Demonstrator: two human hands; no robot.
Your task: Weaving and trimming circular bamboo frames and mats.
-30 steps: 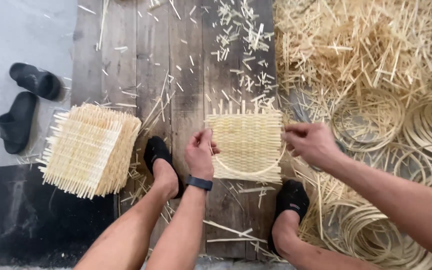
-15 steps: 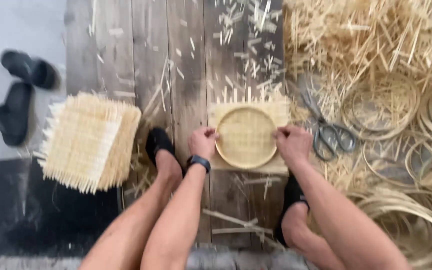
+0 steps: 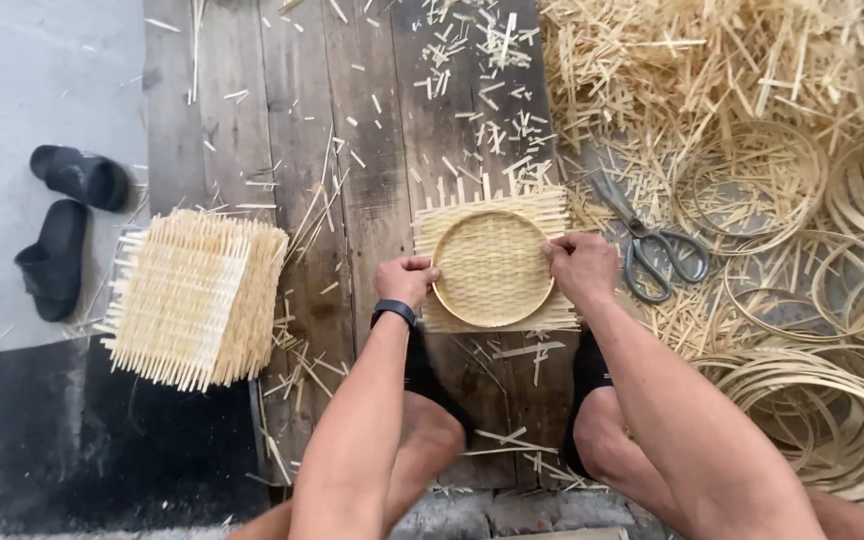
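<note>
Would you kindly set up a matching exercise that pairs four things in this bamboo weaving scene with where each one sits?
Things:
1. scissors
2. stack of woven mats
3. black sandals
4. round hoop

Places:
A. on the grey floor at far left
B. on the square woven mat, gripped by the left hand and the right hand
C. among the bamboo strips, just right of the right hand
D. on the boards, left of the left hand

Pairs: 1-C, 2-D, 3-A, 4-B
</note>
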